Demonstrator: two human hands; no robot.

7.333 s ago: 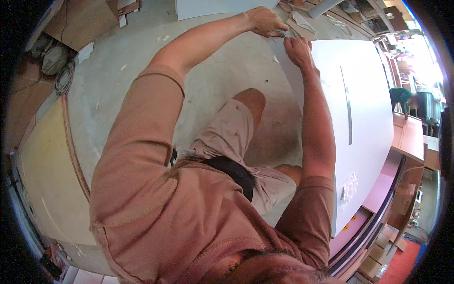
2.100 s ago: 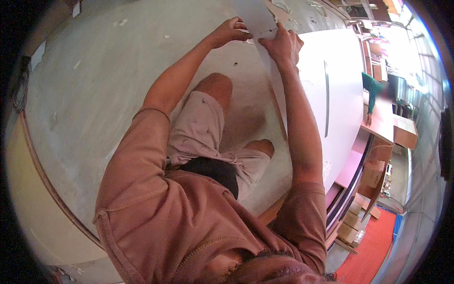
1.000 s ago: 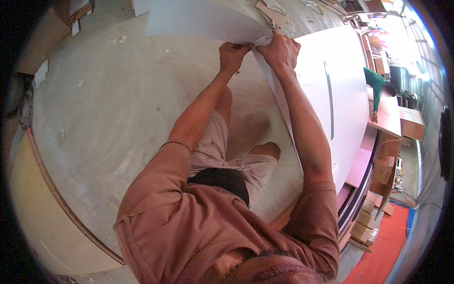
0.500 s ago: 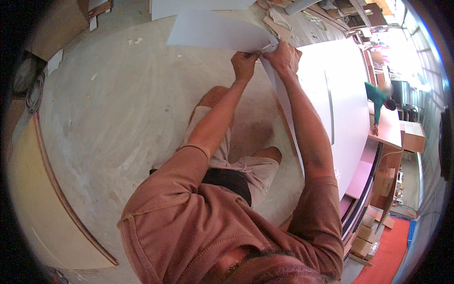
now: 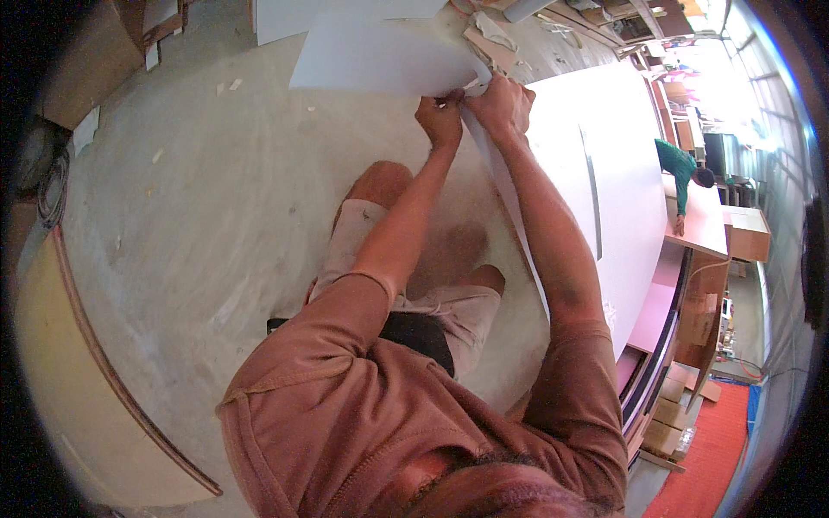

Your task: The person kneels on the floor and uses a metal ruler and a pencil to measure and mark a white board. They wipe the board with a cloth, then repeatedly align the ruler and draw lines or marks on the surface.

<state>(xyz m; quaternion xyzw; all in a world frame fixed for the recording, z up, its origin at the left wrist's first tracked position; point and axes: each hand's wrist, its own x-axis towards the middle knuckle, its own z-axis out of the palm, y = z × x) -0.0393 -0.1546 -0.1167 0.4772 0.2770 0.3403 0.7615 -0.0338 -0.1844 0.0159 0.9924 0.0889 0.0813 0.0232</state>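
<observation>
A thin, flexible white sheet (image 5: 371, 62) bends away to the left from the far corner of a large white panel (image 5: 561, 173). My left hand (image 5: 441, 121) is closed, pinching the near edge of the sheet at its bend. Close beside it, my right hand (image 5: 501, 104) is closed round the sheet at the panel's far left edge. The fingertips of both hands are partly hidden, and a small pale bit shows between them. A long dark slot (image 5: 591, 194) runs along the panel's face.
A yellowish board (image 5: 95, 414) lies at the left, below a coiled cable (image 5: 54, 192). Offcuts (image 5: 490, 43) lie on the concrete floor (image 5: 216, 198) at the far side. Past the panel, a person in green (image 5: 678, 168) leans over a pinkish board (image 5: 704, 216). Cardboard pieces (image 5: 665, 423) lie lower right.
The whole view has shifted slightly, moving most things left in the picture. Both hands keep their grip on the sheet. The person in green has lowered an arm and head slightly.
</observation>
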